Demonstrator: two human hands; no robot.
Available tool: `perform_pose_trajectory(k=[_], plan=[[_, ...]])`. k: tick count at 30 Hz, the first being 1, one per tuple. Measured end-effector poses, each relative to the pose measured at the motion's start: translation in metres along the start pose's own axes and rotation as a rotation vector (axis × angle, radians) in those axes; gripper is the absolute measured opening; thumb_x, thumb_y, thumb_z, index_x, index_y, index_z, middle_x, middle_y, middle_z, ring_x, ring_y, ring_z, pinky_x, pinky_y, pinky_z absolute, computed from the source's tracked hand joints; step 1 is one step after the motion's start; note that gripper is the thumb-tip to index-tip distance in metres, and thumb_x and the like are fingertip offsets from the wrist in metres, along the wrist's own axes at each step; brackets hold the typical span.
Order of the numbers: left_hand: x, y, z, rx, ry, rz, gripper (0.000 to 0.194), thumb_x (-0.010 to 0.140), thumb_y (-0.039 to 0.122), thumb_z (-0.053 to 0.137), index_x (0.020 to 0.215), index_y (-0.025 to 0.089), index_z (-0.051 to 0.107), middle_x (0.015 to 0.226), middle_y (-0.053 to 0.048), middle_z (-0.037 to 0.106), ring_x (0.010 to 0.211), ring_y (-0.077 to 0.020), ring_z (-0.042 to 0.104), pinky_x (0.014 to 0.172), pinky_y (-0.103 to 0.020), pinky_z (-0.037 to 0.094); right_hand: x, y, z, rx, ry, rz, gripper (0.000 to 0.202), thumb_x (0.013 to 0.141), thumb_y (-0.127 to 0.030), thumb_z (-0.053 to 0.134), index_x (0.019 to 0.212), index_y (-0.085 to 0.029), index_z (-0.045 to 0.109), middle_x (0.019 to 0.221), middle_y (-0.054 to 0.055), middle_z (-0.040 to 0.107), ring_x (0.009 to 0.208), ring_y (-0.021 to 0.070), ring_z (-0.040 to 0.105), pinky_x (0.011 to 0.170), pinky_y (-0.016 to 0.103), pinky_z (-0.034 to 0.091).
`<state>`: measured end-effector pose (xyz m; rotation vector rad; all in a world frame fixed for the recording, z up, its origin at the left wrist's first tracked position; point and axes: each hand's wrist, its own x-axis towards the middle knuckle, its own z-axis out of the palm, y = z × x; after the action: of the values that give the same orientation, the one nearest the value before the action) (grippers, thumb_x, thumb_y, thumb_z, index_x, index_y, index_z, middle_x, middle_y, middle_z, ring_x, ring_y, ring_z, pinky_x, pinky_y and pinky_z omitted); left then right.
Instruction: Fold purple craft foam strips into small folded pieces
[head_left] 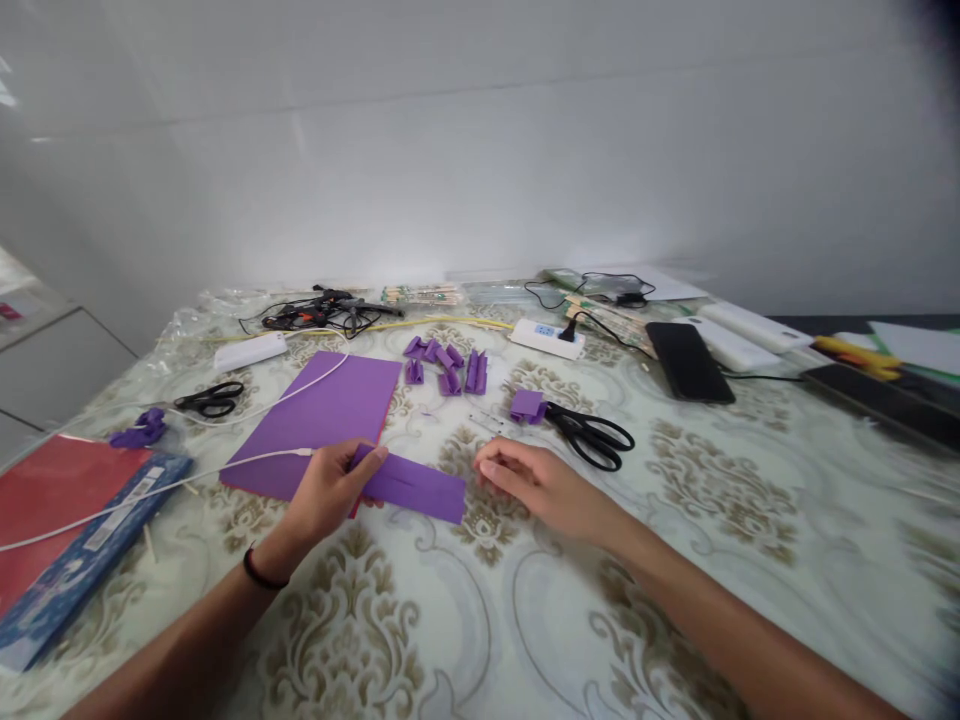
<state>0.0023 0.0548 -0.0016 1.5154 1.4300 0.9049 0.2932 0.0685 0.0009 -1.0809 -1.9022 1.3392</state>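
Note:
My left hand pinches the left end of a purple paper strip, which has a crease along its middle. Right of the strip's free end, my right hand has its fingers curled together; whether anything small is between them is hidden. Purple sheets lie behind my left hand, with a red edge showing beneath. Several folded purple pieces sit in a group beyond the hands. Another folded purple piece rests at the blades of black-handled scissors.
A white power strip, a black phone and white boxes stand at the back right. Tangled black cables lie at the back left. Smaller scissors, a white cable and a red pack are on the left.

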Motion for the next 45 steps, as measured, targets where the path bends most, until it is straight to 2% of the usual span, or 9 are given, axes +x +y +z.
perform_pose_trajectory(k=[2, 6, 11, 17, 26, 32, 37, 40, 45], plan=[[-0.007, 0.003, 0.01, 0.056, -0.033, 0.052, 0.041, 0.095, 0.05, 0.061, 0.074, 0.016, 0.069, 0.055, -0.001, 0.068, 0.049, -0.0137, 0.059, 0.05, -0.021, 0.043, 0.0, -0.004, 0.012, 0.032, -0.008, 0.028, 0.029, 0.097, -0.047, 0.058, 0.103, -0.019, 0.066, 0.09, 0.004, 0.068, 0.08, 0.0189, 0.063, 0.074, 0.03, 0.049], [-0.015, 0.007, 0.017, 0.073, -0.166, 0.1, 0.035, 0.097, 0.047, 0.061, 0.087, 0.016, 0.074, 0.058, -0.001, 0.072, 0.053, -0.0152, 0.066, 0.055, -0.021, 0.048, 0.006, -0.017, 0.033, -0.028, -0.056, 0.048, 0.022, 0.096, -0.038, 0.061, 0.097, -0.018, 0.07, 0.082, 0.004, 0.068, 0.075, 0.0185, 0.062, 0.068, 0.029, 0.047], [-0.015, 0.005, 0.014, 0.047, -0.174, 0.117, 0.033, 0.096, 0.046, 0.062, 0.09, 0.016, 0.074, 0.06, -0.001, 0.073, 0.054, -0.0159, 0.067, 0.055, -0.022, 0.048, 0.016, -0.026, 0.037, -0.271, 0.153, -0.093, 0.012, 0.089, -0.025, 0.069, 0.098, -0.018, 0.072, 0.094, 0.006, 0.069, 0.086, 0.0201, 0.061, 0.08, 0.032, 0.046], [-0.013, 0.001, 0.017, 0.141, -0.1, 0.205, 0.027, 0.094, 0.041, 0.066, 0.088, 0.017, 0.077, 0.077, -0.002, 0.076, 0.07, -0.0163, 0.066, 0.066, -0.023, 0.048, 0.019, -0.031, 0.04, -0.14, -0.021, 0.02, 0.019, 0.094, -0.029, 0.063, 0.084, -0.017, 0.074, 0.072, 0.0, 0.068, 0.065, 0.0143, 0.057, 0.062, 0.026, 0.041], [-0.01, 0.002, 0.011, 0.115, -0.163, 0.227, 0.031, 0.096, 0.042, 0.064, 0.089, 0.015, 0.076, 0.081, -0.003, 0.074, 0.075, -0.0166, 0.063, 0.069, -0.024, 0.046, 0.019, -0.032, 0.046, -0.109, -0.012, -0.024, 0.019, 0.091, -0.028, 0.064, 0.079, -0.017, 0.072, 0.067, -0.001, 0.065, 0.061, 0.0126, 0.053, 0.059, 0.024, 0.039], [-0.002, -0.002, -0.004, -0.081, -0.082, 0.115, 0.035, 0.092, 0.047, 0.068, 0.081, 0.014, 0.072, 0.057, 0.003, 0.055, 0.052, -0.0104, 0.045, 0.051, -0.022, 0.035, 0.018, -0.028, 0.035, -0.104, -0.067, -0.008, 0.022, 0.091, -0.032, 0.063, 0.076, -0.017, 0.069, 0.066, -0.001, 0.06, 0.061, 0.0131, 0.05, 0.059, 0.024, 0.037], [0.009, -0.012, -0.011, -0.206, 0.026, 0.075, 0.034, 0.084, 0.047, 0.075, 0.077, 0.014, 0.072, 0.067, -0.001, 0.063, 0.063, -0.013, 0.053, 0.058, -0.023, 0.042, 0.021, -0.022, 0.01, -0.172, -0.123, 0.038, 0.024, 0.091, -0.037, 0.063, 0.077, -0.018, 0.067, 0.064, -0.002, 0.056, 0.06, 0.0135, 0.047, 0.057, 0.025, 0.036], [0.012, -0.016, -0.009, -0.235, 0.027, 0.048, 0.036, 0.086, 0.05, 0.073, 0.078, 0.014, 0.07, 0.064, 0.001, 0.062, 0.057, -0.0121, 0.053, 0.054, -0.023, 0.042, 0.023, -0.019, -0.004, -0.183, -0.15, 0.004, 0.028, 0.094, -0.041, 0.061, 0.08, -0.018, 0.066, 0.069, 0.0, 0.061, 0.063, 0.0151, 0.052, 0.061, 0.027, 0.04], [0.009, -0.013, -0.005, -0.274, -0.029, 0.019, 0.041, 0.09, 0.054, 0.066, 0.076, 0.016, 0.064, 0.056, 0.001, 0.064, 0.048, -0.0118, 0.057, 0.049, -0.022, 0.044, 0.026, -0.007, -0.009, -0.035, -0.129, -0.058, 0.026, 0.1, -0.038, 0.056, 0.115, -0.019, 0.066, 0.1, 0.007, 0.072, 0.087, 0.0193, 0.067, 0.079, 0.031, 0.05]])
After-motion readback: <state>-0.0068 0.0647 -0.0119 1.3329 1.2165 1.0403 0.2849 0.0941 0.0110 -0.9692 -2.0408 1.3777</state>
